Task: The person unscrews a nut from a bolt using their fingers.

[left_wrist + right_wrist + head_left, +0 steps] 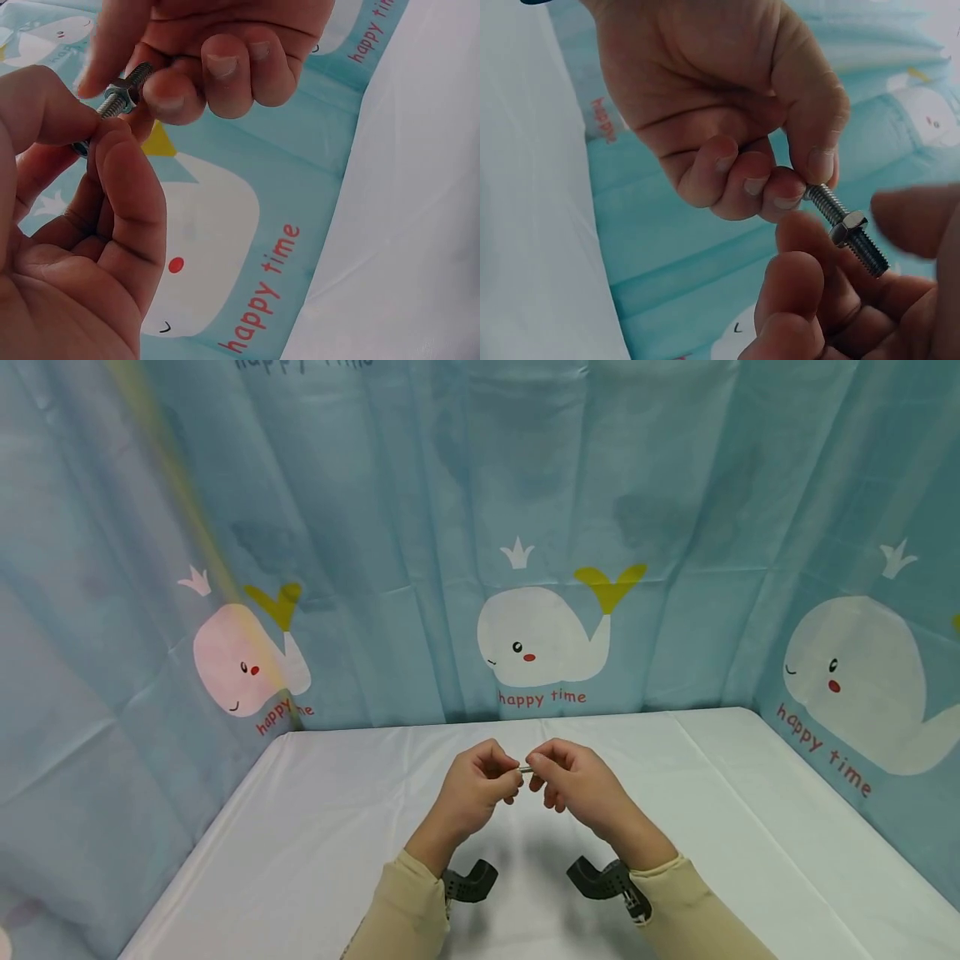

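A threaded metal bolt (527,769) is held level in the air between both hands above the white table (337,827). A hex nut (848,226) sits partway along its thread. My left hand (513,777) pinches one end between thumb and forefinger, right beside the nut (120,96). My right hand (538,770) pinches the other end with thumb and curled fingers. In the left wrist view the left hand (90,131) is low and the right hand (139,79) is above. In the right wrist view the right hand (808,184) is on top and the left hand (851,240) below.
A white cloth covers the table. Light blue curtains (540,527) printed with white whales and "happy time" close it in at the back and on both sides. Black wrist camera mounts (468,883) sit under my cream sleeves (408,910).
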`<control>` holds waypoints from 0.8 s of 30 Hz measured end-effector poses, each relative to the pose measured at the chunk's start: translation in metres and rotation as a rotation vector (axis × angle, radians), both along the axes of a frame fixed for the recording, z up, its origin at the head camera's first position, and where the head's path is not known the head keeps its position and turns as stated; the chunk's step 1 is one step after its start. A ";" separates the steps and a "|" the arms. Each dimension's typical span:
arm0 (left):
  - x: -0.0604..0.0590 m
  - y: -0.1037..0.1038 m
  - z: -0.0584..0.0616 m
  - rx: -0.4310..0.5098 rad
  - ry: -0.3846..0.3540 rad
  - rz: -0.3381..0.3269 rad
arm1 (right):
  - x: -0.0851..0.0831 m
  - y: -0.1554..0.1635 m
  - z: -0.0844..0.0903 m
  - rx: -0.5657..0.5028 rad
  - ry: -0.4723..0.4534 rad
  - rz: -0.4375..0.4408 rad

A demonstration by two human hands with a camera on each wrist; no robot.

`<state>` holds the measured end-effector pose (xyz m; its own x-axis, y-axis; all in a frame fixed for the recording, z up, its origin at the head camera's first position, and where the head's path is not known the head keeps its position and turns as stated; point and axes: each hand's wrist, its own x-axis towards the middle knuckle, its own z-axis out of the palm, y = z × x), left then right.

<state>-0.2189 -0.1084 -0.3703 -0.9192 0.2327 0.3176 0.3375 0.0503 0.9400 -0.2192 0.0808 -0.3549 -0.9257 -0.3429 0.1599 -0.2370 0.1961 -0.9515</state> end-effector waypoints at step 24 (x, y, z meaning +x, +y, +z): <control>0.001 -0.001 -0.002 -0.006 -0.013 -0.022 | 0.001 0.000 0.002 -0.021 -0.039 -0.042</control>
<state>-0.2181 -0.1094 -0.3720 -0.9178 0.2549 0.3045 0.3266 0.0486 0.9439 -0.2181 0.0811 -0.3528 -0.9449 -0.3002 0.1306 -0.1920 0.1852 -0.9638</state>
